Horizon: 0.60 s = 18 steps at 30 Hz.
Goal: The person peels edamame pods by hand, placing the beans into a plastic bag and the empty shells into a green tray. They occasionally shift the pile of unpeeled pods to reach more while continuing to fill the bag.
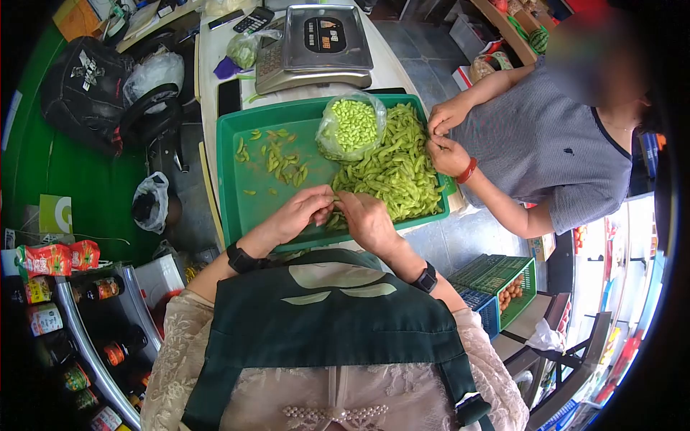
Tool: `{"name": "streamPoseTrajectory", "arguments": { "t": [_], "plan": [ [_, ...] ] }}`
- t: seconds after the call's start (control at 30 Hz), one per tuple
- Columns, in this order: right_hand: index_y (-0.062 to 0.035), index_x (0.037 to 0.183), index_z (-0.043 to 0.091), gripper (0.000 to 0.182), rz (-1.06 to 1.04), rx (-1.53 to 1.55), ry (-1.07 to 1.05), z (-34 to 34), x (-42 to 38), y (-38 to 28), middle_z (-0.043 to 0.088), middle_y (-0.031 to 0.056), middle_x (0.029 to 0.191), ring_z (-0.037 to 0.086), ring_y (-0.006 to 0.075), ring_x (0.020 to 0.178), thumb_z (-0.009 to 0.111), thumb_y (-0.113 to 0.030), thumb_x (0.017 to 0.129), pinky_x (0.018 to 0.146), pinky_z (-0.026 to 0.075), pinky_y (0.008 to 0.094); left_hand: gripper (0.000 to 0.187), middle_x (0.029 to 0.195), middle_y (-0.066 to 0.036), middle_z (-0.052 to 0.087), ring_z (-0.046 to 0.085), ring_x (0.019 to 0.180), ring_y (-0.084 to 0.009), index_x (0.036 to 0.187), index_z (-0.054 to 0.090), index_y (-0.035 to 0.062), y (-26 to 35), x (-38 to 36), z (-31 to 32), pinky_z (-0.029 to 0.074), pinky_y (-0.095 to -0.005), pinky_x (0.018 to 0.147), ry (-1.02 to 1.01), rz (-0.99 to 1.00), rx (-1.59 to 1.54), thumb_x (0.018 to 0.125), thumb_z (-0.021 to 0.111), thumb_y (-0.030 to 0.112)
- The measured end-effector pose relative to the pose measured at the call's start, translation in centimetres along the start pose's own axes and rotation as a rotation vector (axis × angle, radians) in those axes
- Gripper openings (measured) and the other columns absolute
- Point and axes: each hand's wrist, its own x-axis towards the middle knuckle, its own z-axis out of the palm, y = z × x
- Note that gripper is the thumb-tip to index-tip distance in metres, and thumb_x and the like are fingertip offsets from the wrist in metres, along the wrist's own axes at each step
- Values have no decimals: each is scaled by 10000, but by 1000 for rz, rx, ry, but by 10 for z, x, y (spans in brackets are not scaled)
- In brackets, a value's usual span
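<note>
My left hand (305,210) and my right hand (365,219) meet over the front of a green tray (228,208), fingertips pinched together. Between them a bit of green edamame pod (335,198) shows, mostly hidden by the fingers. To the right of my hands, a large heap of edamame pods (402,169) fills that side of the tray. A clear plastic bag of shelled beans (353,123) rests at the back, against the heap. Several scattered pods or husks (284,161) lie on the tray's left part.
Across the tray's right edge, a person in a grey shirt (517,136) holds both hands (447,136) together by the heap. Behind the tray stand a weighing scale (316,68), a phone (229,97) and a calculator (254,20). Crates (517,287) stand on the floor at right.
</note>
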Motion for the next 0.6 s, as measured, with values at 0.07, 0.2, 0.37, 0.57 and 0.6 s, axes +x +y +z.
{"name": "streamPoseTrajectory", "arguments": {
  "t": [0.07,0.2,0.37,0.57,0.6],
  "plan": [
    [-2,904,546,131,-6,-11,0,-1,1,-1,561,173,699,576,359,648,609,-59,804,572,463,441,158,728,19,400,385,653,-82,869,484,42,0,1,1,336,-224,595,13,16,4,961,419,152],
    [6,862,569,95,1,7,12,1,0,-1,554,184,663,568,378,630,612,-61,811,571,459,456,125,678,22,389,372,627,-81,825,485,37,-6,5,1,320,-231,574,69,60,83,886,418,123],
    [1,808,605,213,389,585,-75,-7,6,-2,506,76,551,495,213,487,546,-169,921,459,371,339,124,669,15,412,383,634,-79,781,484,36,-6,7,0,328,-242,577,116,124,306,852,427,120],
    [-7,848,626,342,739,1244,-227,-3,3,6,426,-30,535,348,54,470,469,-277,988,442,260,219,138,722,-7,520,447,670,-74,812,503,42,4,7,0,362,-230,598,53,186,456,889,452,144],
    [4,856,625,337,706,1121,-194,-3,2,5,421,-24,532,337,58,466,471,-266,987,444,261,220,149,731,-12,543,459,668,-68,838,513,46,5,7,5,367,-219,598,98,159,370,916,459,161]
  ]
}}
